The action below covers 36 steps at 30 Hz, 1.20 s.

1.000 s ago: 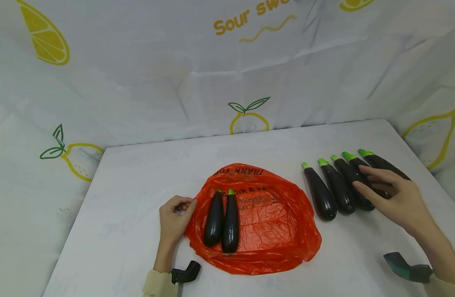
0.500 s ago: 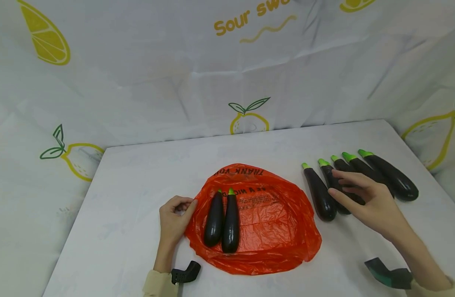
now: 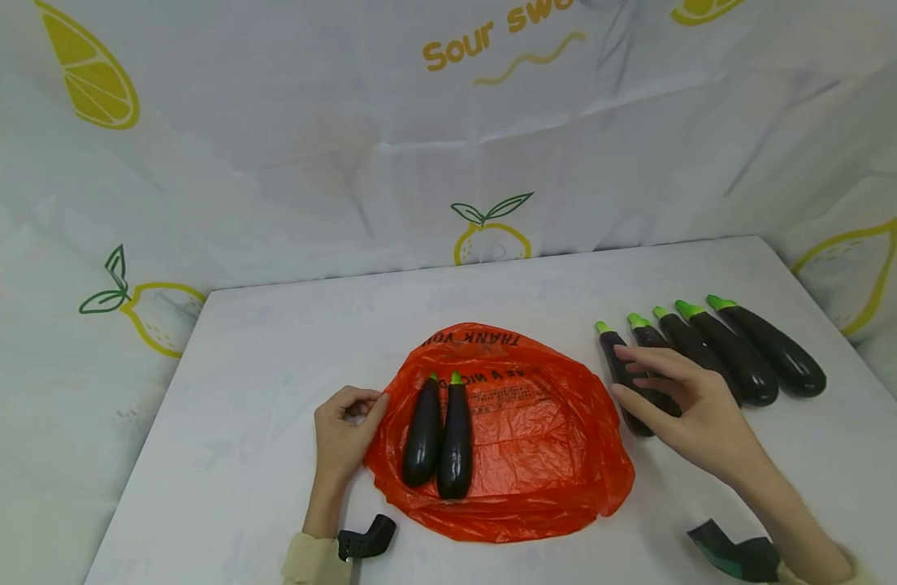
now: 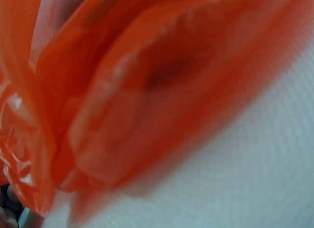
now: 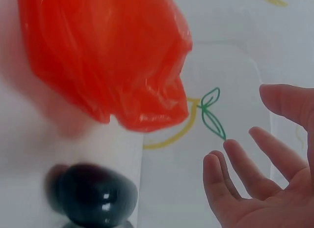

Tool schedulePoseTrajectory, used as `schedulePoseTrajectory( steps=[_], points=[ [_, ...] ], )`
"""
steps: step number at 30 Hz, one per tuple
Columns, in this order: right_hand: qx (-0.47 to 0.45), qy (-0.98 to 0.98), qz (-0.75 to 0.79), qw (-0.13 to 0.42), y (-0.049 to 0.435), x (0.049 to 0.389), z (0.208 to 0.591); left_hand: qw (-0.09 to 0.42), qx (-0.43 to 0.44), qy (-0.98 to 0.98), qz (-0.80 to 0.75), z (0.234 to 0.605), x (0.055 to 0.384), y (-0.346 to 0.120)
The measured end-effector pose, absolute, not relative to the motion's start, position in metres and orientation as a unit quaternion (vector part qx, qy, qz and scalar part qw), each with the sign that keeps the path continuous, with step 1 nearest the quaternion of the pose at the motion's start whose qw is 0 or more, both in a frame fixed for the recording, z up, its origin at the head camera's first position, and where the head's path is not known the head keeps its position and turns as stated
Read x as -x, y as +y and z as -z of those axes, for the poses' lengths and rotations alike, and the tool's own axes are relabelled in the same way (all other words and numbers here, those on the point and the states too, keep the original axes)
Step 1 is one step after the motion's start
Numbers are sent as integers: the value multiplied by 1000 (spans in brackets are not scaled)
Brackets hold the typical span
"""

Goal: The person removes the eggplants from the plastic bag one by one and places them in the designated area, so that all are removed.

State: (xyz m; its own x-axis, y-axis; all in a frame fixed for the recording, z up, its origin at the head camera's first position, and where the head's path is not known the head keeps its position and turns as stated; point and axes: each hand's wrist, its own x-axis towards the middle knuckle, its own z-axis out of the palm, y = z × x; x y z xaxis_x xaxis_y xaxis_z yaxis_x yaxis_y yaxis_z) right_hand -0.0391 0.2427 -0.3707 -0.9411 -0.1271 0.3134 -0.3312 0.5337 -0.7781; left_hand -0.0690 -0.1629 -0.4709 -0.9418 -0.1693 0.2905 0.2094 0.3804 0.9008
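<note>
Head view: pinching left rim of bag [image 3: 529,455] with left hand [image 3: 344,443], with two eggplants [image 3: 456,443] inside at left; past bag's right rim, with thumb and fingers of right hand [image 3: 693,410] apart, partly hiding three of five more eggplants [image 3: 737,361] on table [image 3: 236,390], before lemon cloth [image 3: 295,146]

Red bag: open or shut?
Open. Head view: the bag lies with its mouth spread, two eggplants showing inside; the left hand holds its edge.
</note>
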Motion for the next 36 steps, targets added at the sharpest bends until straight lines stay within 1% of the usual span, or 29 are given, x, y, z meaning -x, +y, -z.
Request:
schedulePoseTrajectory(
  steps=[17, 26, 36],
  points=[
    [-152, -848, -507, 30, 187, 36, 371, 171, 11, -813, 556, 470, 69, -163],
    [-159, -826, -540, -18, 162, 36, 387, 170, 12, -812, 559, 469, 69, -162],
    [-148, -801, -577, -63, 132, 31, 402, 175, 20, -808, 563, 470, 70, -162]
  ],
)
